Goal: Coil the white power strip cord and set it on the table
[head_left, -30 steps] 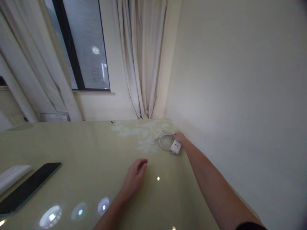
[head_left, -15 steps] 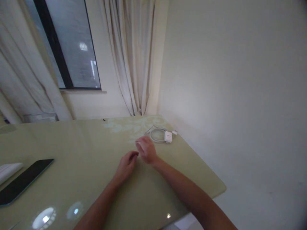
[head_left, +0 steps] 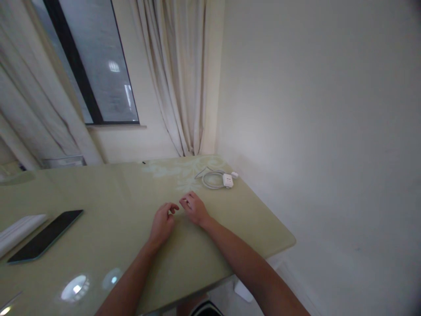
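Note:
My left hand (head_left: 163, 222) rests low over the green tabletop (head_left: 115, 228), its fingers loosely curved to the right with a gap between them and the thumb. Facing it is my right hand (head_left: 194, 210), its fingers bent and apart and pointing left. A narrow gap separates the two sets of fingertips. I see nothing held in either hand. Beyond the right hand lies a white power strip (head_left: 227, 180) with its pale cable (head_left: 210, 188) coiled beside it. Its white plug (head_left: 234, 174) sits near the table's right edge.
At the left are a dark flat pad (head_left: 46, 239) and a long white object (head_left: 21, 230). A tiny black piece (head_left: 144, 163) lies by the back edge. Wall (head_left: 312, 131) borders the table's right side, and curtains (head_left: 184, 79) hang behind it.
The right hand has moved slightly left and down from beside the cable, and the left hand has shifted left, its fingers more spread. The camera view has tilted a little, showing the table's front edge.

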Motion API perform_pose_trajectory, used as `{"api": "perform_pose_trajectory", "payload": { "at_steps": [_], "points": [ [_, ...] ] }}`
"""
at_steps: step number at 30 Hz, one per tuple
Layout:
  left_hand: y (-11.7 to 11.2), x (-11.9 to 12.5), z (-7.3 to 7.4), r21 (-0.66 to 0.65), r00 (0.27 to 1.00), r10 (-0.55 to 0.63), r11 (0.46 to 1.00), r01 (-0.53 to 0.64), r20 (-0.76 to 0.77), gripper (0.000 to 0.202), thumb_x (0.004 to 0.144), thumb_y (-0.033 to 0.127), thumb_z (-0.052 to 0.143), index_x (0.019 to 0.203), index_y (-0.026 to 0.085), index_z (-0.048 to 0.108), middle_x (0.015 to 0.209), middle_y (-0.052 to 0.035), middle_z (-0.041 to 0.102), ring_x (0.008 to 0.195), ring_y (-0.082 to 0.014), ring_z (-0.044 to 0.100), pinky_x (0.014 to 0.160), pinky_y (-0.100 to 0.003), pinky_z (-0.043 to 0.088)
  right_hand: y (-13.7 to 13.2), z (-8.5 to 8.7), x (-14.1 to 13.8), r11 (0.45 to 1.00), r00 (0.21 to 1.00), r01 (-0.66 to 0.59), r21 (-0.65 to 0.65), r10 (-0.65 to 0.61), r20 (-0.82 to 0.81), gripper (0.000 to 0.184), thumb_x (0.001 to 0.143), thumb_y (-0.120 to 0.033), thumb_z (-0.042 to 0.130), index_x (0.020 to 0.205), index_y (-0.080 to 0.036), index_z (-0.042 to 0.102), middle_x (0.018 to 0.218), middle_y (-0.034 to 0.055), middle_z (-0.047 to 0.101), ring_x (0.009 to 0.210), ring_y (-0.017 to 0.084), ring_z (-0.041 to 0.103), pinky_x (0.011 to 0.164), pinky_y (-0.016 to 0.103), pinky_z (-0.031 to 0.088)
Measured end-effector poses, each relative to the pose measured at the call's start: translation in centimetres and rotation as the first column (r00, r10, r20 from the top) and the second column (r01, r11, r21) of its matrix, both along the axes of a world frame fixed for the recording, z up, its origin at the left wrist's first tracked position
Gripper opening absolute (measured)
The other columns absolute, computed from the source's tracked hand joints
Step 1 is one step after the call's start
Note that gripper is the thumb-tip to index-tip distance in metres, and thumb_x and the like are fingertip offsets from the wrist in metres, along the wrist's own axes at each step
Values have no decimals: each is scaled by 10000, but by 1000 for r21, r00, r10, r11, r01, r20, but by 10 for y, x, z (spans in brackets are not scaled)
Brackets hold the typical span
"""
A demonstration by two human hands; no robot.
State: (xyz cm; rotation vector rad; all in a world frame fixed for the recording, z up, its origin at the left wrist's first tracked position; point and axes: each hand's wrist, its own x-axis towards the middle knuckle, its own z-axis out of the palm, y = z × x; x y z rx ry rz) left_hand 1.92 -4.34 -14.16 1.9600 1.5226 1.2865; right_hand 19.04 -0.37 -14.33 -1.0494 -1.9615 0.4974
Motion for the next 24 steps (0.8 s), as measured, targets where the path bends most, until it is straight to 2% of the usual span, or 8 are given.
{"api": "perform_pose_trajectory", "payload": {
  "at_steps": [4,8,14,17,19,20,22,24],
  "points": [
    [0,-6,-1,-42,999,47,998,-47,-1,387,614,134,462,894,193,722,786,-38,666,660,-195,566,683,-310,459,4,0,-2,998,999,28,-60,-30,-24,211,1074,-323,567,988,-175,691,1031,41,614,923,159,600,891,300,464],
    [1,-13,-2,-71,995,102,992,-101,10,377,660,164,454,923,181,723,772,-32,667,611,-183,553,624,-295,426,7,1,-2,993,998,45,-105,-50,-44,223,1067,-331,577,957,-173,691,1024,43,610,890,158,592,860,298,462],
    [-1,-8,-5,-51,998,61,997,-61,8,344,646,161,471,879,208,720,766,-33,673,673,-204,595,677,-312,461,4,0,-2,992,991,74,-101,-85,-104,200,1064,-308,555,987,-183,691,1037,61,644,934,178,612,902,320,475],
    [-2,-3,-5,-44,1000,26,999,-27,-12,332,635,142,471,848,221,713,769,-38,672,738,-220,622,716,-322,477,11,10,11,981,972,193,6,-190,-140,221,1070,-349,526,1019,-204,684,1046,76,668,1006,210,611,954,350,474],
    [-2,0,-5,-73,1000,19,997,-20,-13,332,637,129,470,844,219,713,762,-35,669,728,-215,619,704,-315,469,27,25,30,925,928,365,103,-351,-128,262,1081,-368,478,1049,-206,681,1051,94,682,1063,239,602,994,375,463],
    [-1,2,-5,-95,1000,21,995,-21,-9,329,646,121,469,843,216,715,758,-34,669,715,-210,615,695,-310,462,39,34,42,873,883,469,132,-465,-66,290,1091,-347,430,1069,-199,679,1067,105,685,1084,249,596,1006,381,459],
    [1,4,-4,-141,999,35,989,-33,6,315,688,109,467,846,209,721,754,-34,675,694,-201,608,684,-304,449,67,54,69,759,731,642,108,-648,214,343,1102,-315,356,1182,-186,663,1196,137,682,1190,256,578,1063,379,431],
    [3,7,-5,-174,999,51,984,-47,19,298,736,104,467,848,200,725,757,-42,684,701,-202,614,695,-309,447,97,70,94,737,685,673,68,-655,319,325,1067,-261,433,1284,-146,645,1345,201,643,1293,296,551,1090,402,416]
  ]
}}
